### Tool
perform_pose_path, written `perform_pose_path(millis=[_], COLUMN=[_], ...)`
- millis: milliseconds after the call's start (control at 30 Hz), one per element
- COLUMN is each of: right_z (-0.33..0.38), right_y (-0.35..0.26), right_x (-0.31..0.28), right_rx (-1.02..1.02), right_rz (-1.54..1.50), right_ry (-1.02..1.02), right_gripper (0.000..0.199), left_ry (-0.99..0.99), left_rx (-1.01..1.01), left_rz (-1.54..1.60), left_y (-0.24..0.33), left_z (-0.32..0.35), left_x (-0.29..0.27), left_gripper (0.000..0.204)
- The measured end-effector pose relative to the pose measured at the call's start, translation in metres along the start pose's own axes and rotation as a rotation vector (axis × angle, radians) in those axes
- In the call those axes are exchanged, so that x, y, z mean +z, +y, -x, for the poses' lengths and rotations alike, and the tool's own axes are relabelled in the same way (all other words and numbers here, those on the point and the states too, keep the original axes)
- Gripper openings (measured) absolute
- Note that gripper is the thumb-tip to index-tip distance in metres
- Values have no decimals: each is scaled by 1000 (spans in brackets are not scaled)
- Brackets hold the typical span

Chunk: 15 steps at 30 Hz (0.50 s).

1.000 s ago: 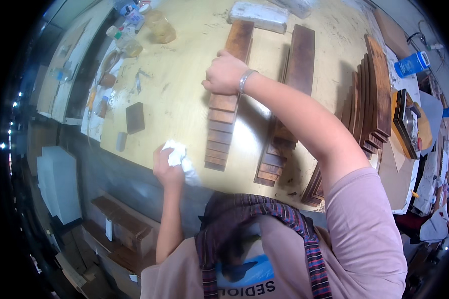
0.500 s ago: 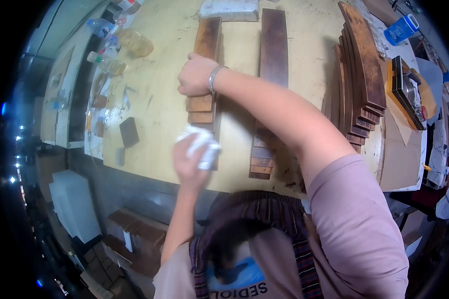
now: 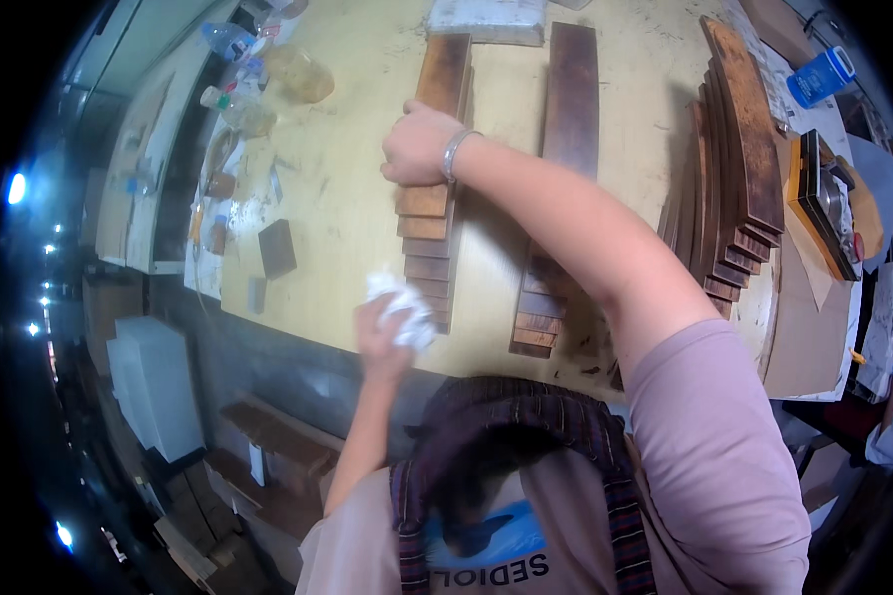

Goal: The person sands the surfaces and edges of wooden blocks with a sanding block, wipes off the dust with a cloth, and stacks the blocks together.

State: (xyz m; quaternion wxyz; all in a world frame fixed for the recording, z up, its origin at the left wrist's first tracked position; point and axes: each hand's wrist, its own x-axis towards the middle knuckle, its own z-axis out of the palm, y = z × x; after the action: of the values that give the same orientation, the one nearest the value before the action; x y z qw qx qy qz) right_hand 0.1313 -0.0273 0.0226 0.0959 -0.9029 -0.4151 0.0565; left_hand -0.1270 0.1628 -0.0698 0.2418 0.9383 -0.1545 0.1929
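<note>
Left stepped stack of brown wooden boards (image 3: pixel 425 228): on table (image 3: pixel 337 198). Right hand (image 3: pixel 422 146): curled over its far half, grip hidden. Left hand (image 3: pixel 372 332): clutching crumpled white cloth (image 3: pixel 407 315) by near end, contact unclear. Step, apparently: wiping; next stroke calls for steadied boards.

On the desk (image 3: pixel 347 218), a lane runs between the left board stack (image 3: pixel 427 203) and the middle stack (image 3: pixel 571 109); the right forearm (image 3: pixel 556 213) crosses above it, and a white slab (image 3: pixel 486 22) blocks its far end. Leftward, a wider gap reaches the bottles (image 3: pixel 303 74), a dark block (image 3: pixel 277 248) intruding.
</note>
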Motion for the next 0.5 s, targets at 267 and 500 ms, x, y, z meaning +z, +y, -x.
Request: perform_pose_path(millis=[267, 500], right_z=[-4, -2], right_y=[3, 1], right_x=[11, 1], right_rx=[-43, 8], right_rz=[15, 29], right_ry=[77, 7], right_gripper=[41, 40], left_ry=[-121, 92], left_rx=[193, -54], left_rz=[15, -12], left_y=[43, -2], left_z=[-22, 15], left_x=[1, -14], left_gripper=[26, 32])
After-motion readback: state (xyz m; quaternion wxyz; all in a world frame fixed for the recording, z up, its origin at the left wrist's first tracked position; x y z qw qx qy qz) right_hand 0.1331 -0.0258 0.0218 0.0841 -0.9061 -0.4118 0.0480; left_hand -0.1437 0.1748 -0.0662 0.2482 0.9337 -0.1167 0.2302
